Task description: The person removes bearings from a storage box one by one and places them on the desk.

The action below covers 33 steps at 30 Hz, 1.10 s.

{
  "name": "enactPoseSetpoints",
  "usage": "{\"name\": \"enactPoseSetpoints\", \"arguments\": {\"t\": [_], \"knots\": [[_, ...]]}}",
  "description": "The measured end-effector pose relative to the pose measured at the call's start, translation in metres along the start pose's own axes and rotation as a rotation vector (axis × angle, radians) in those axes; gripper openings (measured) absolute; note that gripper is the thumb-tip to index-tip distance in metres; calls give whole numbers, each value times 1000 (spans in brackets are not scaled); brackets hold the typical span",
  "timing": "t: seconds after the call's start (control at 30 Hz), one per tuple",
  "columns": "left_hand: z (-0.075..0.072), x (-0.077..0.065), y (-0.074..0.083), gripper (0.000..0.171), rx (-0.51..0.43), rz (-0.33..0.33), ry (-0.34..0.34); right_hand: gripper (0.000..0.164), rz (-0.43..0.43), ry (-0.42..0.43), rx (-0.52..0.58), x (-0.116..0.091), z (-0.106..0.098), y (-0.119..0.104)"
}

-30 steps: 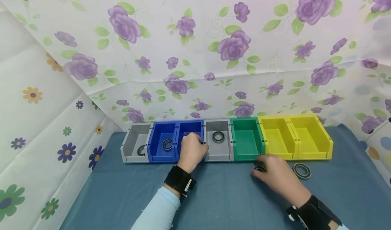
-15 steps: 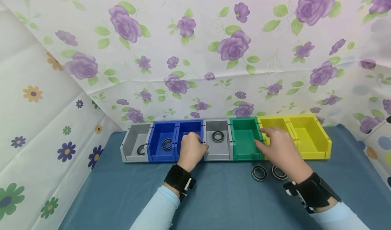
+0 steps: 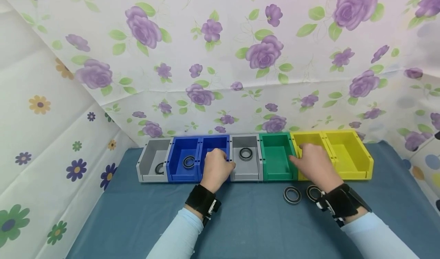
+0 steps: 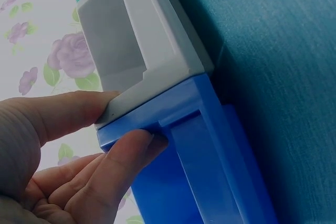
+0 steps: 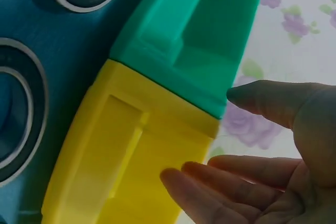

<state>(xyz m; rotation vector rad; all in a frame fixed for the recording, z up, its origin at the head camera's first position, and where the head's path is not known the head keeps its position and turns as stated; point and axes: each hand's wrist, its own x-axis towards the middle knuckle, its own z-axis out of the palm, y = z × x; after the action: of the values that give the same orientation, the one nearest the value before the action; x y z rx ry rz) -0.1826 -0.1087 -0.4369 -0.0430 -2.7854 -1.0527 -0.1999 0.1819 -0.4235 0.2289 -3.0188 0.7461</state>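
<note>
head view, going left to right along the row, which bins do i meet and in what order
Left gray bin, left blue bin, right blue bin, right gray bin, green bin, left yellow bin, right yellow bin.

the left hand (image 3: 215, 169) grips a blue bin (image 3: 214, 142) while the right hand (image 3: 317, 165) is over a yellow bin (image 3: 309, 137)

Seven bins (image 3: 279, 177) are standing in a row on the cloth (image 3: 247, 220). Rings (image 3: 245, 159) are lying in the first, second and fourth from left; two loose rings (image 3: 285, 196) are lying nearer, toward the right.
</note>
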Motion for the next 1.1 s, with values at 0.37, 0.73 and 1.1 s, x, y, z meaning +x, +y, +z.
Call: {"name": "enactPoseSetpoints", "arguments": {"t": [0.37,0.73,1.1], "knots": [[0,-1,1,49,8,-14,3,31,47,-49,13,19,8,3],[2,4,2,49,2,25,49,25,181,-173,52,40,-9,-3],[4,-1,10,29,90,-26,14,18,278,-206,80,38,-10,-7]]}}
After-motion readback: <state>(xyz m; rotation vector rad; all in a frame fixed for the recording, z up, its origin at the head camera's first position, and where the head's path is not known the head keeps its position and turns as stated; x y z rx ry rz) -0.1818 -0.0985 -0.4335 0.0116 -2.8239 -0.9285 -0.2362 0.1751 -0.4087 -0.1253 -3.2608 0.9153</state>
